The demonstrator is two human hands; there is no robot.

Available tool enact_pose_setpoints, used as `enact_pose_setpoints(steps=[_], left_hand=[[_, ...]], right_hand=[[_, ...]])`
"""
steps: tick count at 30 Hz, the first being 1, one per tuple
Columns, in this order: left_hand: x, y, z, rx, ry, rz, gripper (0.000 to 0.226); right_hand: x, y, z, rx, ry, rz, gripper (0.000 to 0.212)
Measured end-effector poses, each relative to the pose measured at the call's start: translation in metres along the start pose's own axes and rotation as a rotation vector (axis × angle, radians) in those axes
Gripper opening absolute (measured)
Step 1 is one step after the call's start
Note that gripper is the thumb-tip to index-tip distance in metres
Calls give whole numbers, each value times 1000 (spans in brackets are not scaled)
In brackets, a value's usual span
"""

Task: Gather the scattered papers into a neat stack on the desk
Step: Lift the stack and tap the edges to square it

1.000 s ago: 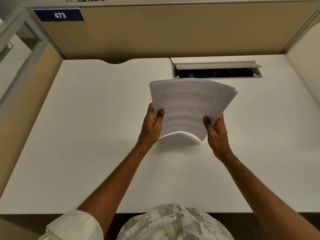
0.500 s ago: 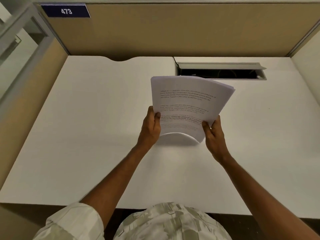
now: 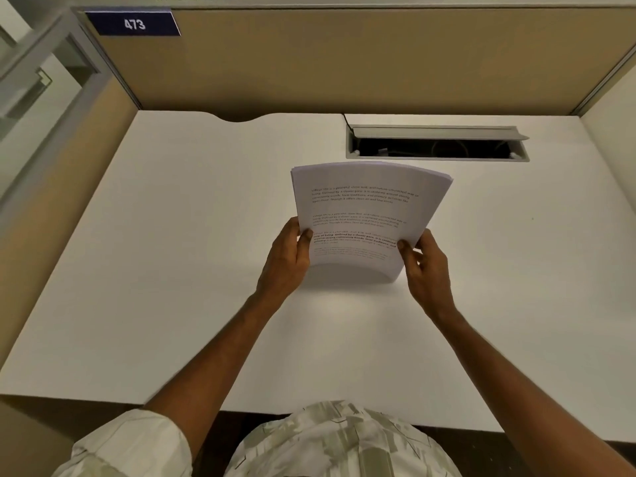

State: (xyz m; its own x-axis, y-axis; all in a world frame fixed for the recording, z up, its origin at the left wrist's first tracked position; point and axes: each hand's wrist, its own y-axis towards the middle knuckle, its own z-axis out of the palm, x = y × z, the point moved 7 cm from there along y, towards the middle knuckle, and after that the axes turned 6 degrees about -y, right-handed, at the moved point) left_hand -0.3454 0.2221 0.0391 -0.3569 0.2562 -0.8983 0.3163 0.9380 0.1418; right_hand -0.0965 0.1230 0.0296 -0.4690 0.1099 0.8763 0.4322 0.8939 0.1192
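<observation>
One view only, head-worn, wide-angle. It looks forward and steeply down from above the person's chest, whose patterned shirt [image 3: 339, 442] fills the bottom edge. The white desk [image 3: 172, 270] spans most of the frame, its near edge low and its far edge meeting the tan partition [image 3: 361, 63] near the top. Straight lines bow toward the corners. Both forearms reach up from the bottom into the centre, close to the lens. No second view to compare overlap.
</observation>
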Motion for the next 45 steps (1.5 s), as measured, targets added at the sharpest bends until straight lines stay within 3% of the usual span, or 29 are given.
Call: enact_pose_setpoints(steps=[6,14,19,22,24,28,32,37,40,43,45], left_hand=[[-1,-5,-5,17,52,-23,16],[-2,-4,-6,25,7,-68,26],[4,-9,-2,40,63,-129,27],[5,-7,-4,-21,84,-141,30],[12,-5,-7,-68,20,-213,27],[21,-11,-9,-118,-334,-402,30],[22,-18,-5,-165,-508,-534,31],[19,-35,15,-152,-648,-637,27],[24,-30,-1,-166,-694,-599,14],[28,-7,-72,-350,-620,-466,39],[23,13,-115,-323,-389,-357,56]], right_hand=[[-4,-2,-9,10,-85,-34,26],[2,5,-16,-9,-73,-78,23],[-7,0,-7,60,-46,-11,30],[-5,4,-9,29,-2,14,23],[-1,8,-12,34,95,26,18],[-1,12,-15,154,204,91,26],[-13,2,-6,100,716,267,29],[0,-14,23,130,742,262,27],[10,-7,13,109,632,225,23],[15,4,-7,167,496,192,24],[14,7,-17,222,416,182,28]])
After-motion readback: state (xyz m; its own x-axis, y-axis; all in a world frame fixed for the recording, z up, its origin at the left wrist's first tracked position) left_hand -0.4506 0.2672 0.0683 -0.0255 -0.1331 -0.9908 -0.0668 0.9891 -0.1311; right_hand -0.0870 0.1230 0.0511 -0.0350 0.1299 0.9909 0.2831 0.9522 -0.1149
